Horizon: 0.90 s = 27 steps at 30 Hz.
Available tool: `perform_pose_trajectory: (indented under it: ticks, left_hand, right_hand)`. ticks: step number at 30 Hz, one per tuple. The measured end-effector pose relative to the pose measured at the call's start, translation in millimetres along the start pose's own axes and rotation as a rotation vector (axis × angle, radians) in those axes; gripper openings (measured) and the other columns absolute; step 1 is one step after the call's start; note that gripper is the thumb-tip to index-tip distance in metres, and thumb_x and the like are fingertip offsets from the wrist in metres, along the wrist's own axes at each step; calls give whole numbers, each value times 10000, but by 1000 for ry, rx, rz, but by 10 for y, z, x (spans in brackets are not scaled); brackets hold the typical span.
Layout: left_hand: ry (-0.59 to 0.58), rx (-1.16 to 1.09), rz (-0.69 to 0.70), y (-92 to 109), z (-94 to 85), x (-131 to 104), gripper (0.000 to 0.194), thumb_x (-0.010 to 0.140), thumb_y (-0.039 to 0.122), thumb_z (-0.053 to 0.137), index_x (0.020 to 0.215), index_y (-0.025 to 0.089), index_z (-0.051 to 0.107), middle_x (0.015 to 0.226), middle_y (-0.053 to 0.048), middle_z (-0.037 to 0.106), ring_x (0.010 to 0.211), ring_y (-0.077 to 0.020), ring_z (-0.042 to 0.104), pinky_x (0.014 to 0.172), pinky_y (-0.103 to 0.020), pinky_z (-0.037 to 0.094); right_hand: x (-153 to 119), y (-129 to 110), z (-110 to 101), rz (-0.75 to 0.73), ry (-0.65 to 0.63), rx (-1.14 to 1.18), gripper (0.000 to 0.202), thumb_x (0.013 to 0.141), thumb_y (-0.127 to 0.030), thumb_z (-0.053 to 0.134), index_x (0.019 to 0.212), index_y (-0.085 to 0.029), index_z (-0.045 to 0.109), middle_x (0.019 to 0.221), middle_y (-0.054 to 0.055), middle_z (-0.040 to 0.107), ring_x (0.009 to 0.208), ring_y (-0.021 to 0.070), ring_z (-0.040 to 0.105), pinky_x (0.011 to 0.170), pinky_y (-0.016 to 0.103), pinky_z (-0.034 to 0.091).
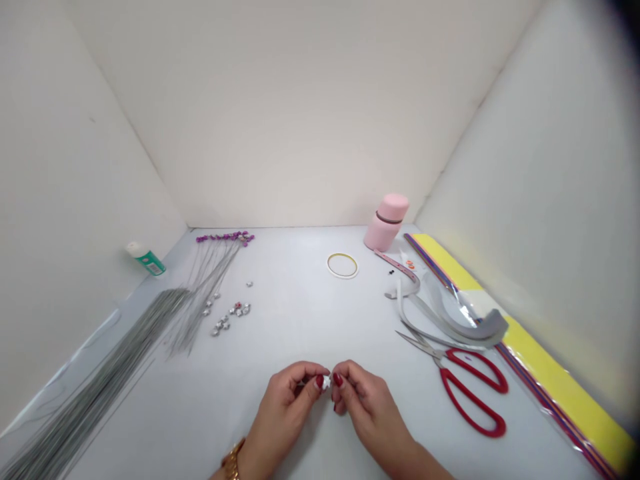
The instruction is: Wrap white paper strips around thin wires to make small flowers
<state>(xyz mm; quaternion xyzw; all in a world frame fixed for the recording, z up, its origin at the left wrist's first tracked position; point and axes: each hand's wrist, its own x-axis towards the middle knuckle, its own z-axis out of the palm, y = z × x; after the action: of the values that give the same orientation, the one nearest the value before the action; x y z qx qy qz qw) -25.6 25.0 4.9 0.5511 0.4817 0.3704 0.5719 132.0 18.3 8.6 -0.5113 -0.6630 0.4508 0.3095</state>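
A tiny white folded star [327, 383] sits between my two hands near the front middle of the table. My left hand [293, 400] pinches it between thumb and index finger. My right hand [364, 407] is closed at the star's right side, thumb against fingertips; whatever it holds is too small to make out. Left of the hands lie several small silver stars [225, 324], one of them reddish. Red-handled scissors [440, 360] lie open to the right of my right hand.
Grey wires [115, 360] spread along the left, with purple-tipped stems [215, 257] behind. A green-and-white bottle [151, 262] stands far left. Rightward are a tape roll [343, 265], pink flask [386, 223], pale paper strips [450, 323] and yellow sheets [545, 367]. White walls enclose the table.
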Motion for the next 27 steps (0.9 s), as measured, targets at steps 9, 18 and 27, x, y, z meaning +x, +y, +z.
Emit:
perform_pose_trajectory:
  ticks: [9,18,27]
  left_hand:
    - [17,70,41,20,-3,-3,183,803,261,490,850,170,642,821,-58,668,761,-174,593,708,-250,452]
    - [7,227,143,62,-13,-22,204,824,223,445,828,191,647,762,-47,638,706,-160,571,662,-240,435]
    - [7,187,104,53,-2,-18,195,821,238,465,823,183,653,763,-47,645,710,-161,572,668,-240,427]
  right_hand:
    - [-2,-20,31,20,35,18,166,844,-294,436,732,-184,490,587,-31,479,532,104,444,511,210,359]
    - [49,-29,53,293,81,453,251,705,-391,615,674,-158,529,568,-43,491,493,88,492,482,200,383]
    - [58,-21,46,309,49,581,260,690,-383,639,675,-148,527,544,-50,481,480,81,470,485,198,343]
